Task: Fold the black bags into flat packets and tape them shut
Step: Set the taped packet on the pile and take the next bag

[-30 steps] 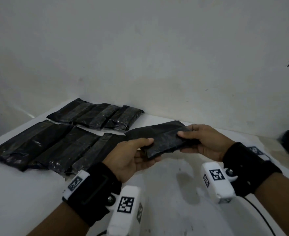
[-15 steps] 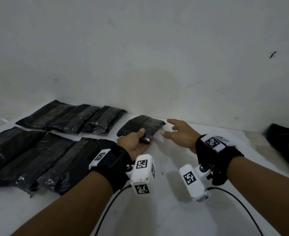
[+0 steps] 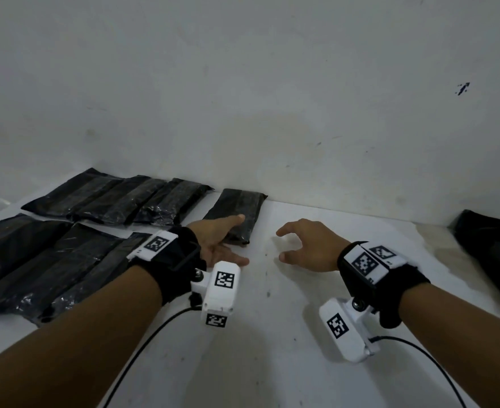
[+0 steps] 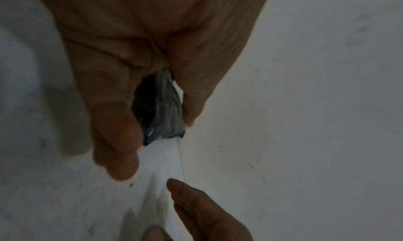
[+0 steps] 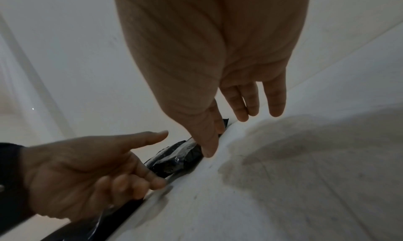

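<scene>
A folded black packet (image 3: 238, 212) lies flat on the white table (image 3: 272, 334) against the wall, just right of the back row of packets (image 3: 119, 198). My left hand (image 3: 216, 242) rests on its near end, index finger stretched along the top and thumb on the table. The left wrist view shows the packet (image 4: 161, 110) between my left thumb and fingers, lying free and not pinched. My right hand (image 3: 304, 245) hovers to the right of the packet, fingers loosely curved and holding nothing. In the right wrist view the packet (image 5: 174, 158) lies beyond the left hand (image 5: 87, 167).
A second row of black packets (image 3: 51, 260) lies at the near left. A heap of unfolded black bags (image 3: 493, 254) sits at the right edge of the table. The wall (image 3: 272, 113) closes the back. Camera cables (image 3: 142, 346) trail from both wrists.
A second ago both hands held the packet in the air. The left hand has carried it to the wall, laid it down and let go; the right hand has come off it.
</scene>
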`<move>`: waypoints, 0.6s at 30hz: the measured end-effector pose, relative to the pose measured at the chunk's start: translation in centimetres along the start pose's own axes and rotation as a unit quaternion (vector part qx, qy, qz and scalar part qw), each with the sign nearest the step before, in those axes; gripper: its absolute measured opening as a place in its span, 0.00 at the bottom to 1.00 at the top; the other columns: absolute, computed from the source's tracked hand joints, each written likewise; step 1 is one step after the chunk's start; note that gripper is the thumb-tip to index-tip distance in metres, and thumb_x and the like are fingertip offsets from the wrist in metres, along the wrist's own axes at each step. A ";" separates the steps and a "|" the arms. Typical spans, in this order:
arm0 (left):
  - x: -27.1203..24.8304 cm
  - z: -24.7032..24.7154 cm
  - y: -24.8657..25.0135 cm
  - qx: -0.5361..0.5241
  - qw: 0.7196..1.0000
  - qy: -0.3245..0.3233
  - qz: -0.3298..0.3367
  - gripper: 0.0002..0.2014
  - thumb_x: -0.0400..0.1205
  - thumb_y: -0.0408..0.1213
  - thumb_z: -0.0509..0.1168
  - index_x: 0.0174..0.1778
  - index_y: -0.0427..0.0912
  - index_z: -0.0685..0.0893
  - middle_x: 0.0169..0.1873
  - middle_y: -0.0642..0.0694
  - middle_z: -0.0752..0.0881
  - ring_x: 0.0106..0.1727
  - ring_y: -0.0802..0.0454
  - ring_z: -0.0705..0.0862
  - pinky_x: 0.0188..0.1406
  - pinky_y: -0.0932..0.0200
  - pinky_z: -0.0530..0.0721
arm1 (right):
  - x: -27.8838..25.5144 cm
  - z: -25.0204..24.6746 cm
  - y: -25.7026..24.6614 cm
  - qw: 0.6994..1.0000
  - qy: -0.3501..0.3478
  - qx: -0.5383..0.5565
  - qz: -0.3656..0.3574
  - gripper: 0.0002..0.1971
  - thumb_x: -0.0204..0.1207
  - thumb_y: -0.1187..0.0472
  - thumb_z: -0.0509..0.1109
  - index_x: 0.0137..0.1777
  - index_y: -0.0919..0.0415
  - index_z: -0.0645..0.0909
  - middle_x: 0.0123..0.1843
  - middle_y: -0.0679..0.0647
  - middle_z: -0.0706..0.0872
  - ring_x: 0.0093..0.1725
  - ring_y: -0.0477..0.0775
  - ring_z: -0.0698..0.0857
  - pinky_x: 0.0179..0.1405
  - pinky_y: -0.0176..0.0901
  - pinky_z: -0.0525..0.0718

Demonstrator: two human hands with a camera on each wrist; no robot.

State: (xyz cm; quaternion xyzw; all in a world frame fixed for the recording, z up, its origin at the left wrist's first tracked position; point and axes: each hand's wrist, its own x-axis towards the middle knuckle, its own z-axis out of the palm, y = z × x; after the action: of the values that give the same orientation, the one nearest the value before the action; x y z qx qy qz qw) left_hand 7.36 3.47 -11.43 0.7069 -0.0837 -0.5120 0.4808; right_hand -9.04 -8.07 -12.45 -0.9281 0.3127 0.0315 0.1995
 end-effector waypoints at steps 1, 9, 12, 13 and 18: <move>-0.6 -0.2 0.1 0.069 0.997 0.014 0.011 0.29 0.80 0.46 0.73 0.69 0.30 0.74 0.56 0.26 0.84 0.18 0.40 0.86 0.11 0.58 0.81 | -0.1 0.1 0.1 1.000 -0.005 -0.003 0.001 0.28 0.81 0.50 0.70 0.79 0.53 0.70 0.81 0.53 0.69 0.80 0.54 0.67 0.72 0.41 0.66; 1.0 -0.1 0.9 0.608 0.696 0.124 0.360 0.22 0.83 0.47 0.64 0.72 0.44 0.77 0.70 0.40 0.78 0.72 0.40 0.75 0.67 0.45 0.77 | -0.2 1.6 1.0 1.000 -0.001 -0.002 0.024 0.29 0.79 0.47 0.71 0.79 0.50 0.70 0.79 0.54 0.70 0.78 0.55 0.69 0.75 0.52 0.71; 3.0 0.4 0.0 0.706 0.658 0.020 0.261 0.31 0.87 0.47 0.58 0.86 0.49 0.55 0.85 0.41 0.54 0.84 0.36 0.54 0.80 0.36 0.62 | -0.3 2.0 1.0 1.000 0.001 -0.004 0.027 0.30 0.79 0.46 0.72 0.79 0.50 0.70 0.78 0.55 0.70 0.77 0.57 0.70 0.74 0.55 0.72; 3.5 0.4 -0.2 0.709 0.662 0.012 0.244 0.31 0.88 0.44 0.57 0.86 0.50 0.53 0.86 0.41 0.49 0.86 0.37 0.50 0.81 0.36 0.59 | -0.4 2.1 1.0 1.000 0.002 -0.006 0.027 0.30 0.79 0.46 0.71 0.79 0.50 0.69 0.78 0.55 0.70 0.77 0.57 0.70 0.74 0.55 0.72; 4.5 -0.1 -0.5 0.685 0.677 0.038 0.267 0.30 0.87 0.33 0.56 0.85 0.52 0.56 0.87 0.45 0.47 0.87 0.41 0.47 0.83 0.36 0.57 | -1.2 2.3 1.1 0.999 0.000 -0.021 0.038 0.29 0.80 0.46 0.70 0.79 0.51 0.69 0.78 0.55 0.68 0.77 0.57 0.71 0.74 0.57 0.73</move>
State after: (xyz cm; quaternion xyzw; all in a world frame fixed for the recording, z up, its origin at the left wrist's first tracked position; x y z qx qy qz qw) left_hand 9.35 1.08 -14.71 0.8048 -0.5779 -0.1343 -0.0188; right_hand -10.52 -7.29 -14.74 -0.9196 0.3469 0.0456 0.1786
